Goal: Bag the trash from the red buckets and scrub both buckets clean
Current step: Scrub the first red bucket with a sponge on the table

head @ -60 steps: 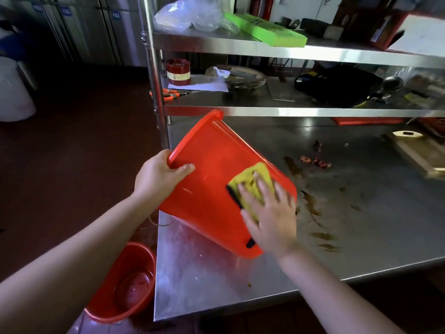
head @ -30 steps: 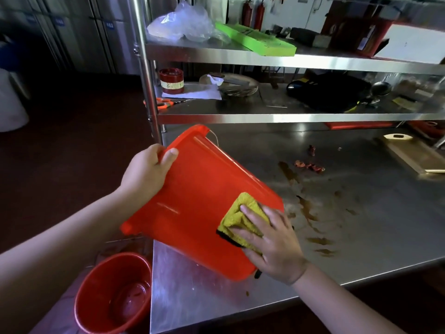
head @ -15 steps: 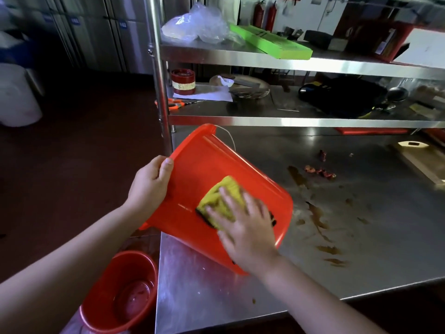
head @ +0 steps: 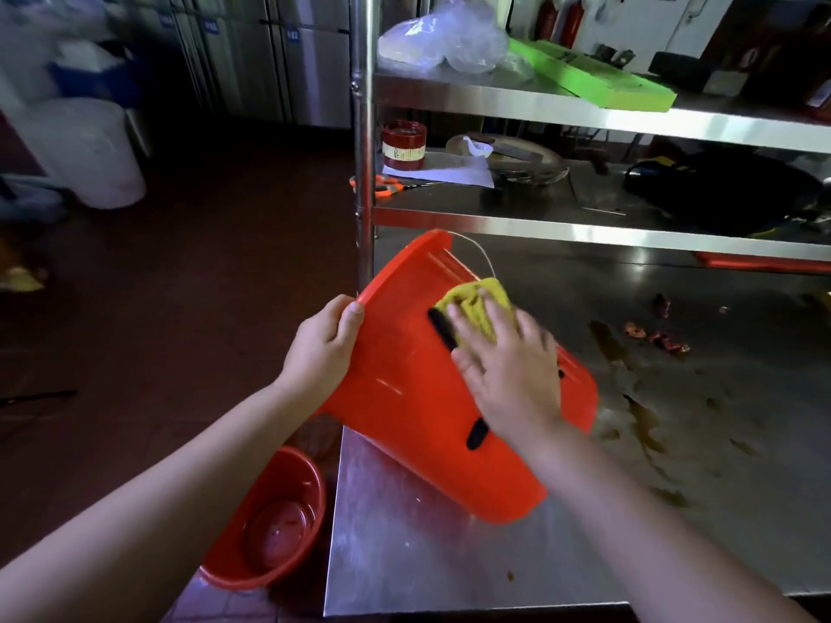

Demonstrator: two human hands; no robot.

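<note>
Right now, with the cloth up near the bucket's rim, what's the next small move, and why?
Probably sweep the yellow cloth down the tilted bucket toward its base: the right hand presses it flat near the rim, the left hand grips the rim, and most of the outer wall lies below the cloth.

the bucket (head: 404, 420) on the table (head: 427, 555) is smooth, glossy red plastic with a thin wire handle. the cloth (head: 463, 301) on it is nubby yellow fabric, matt. the table is brushed steel with a soft sheen, its right side smeared with dull brown stains. left of the table, the second bucket (head: 288, 487) is the same shiny plastic. above the table, the shelves (head: 584, 231) are bright polished metal, holding a crinkly clear plastic bag (head: 445, 38) and matt white paper (head: 449, 175).
</note>
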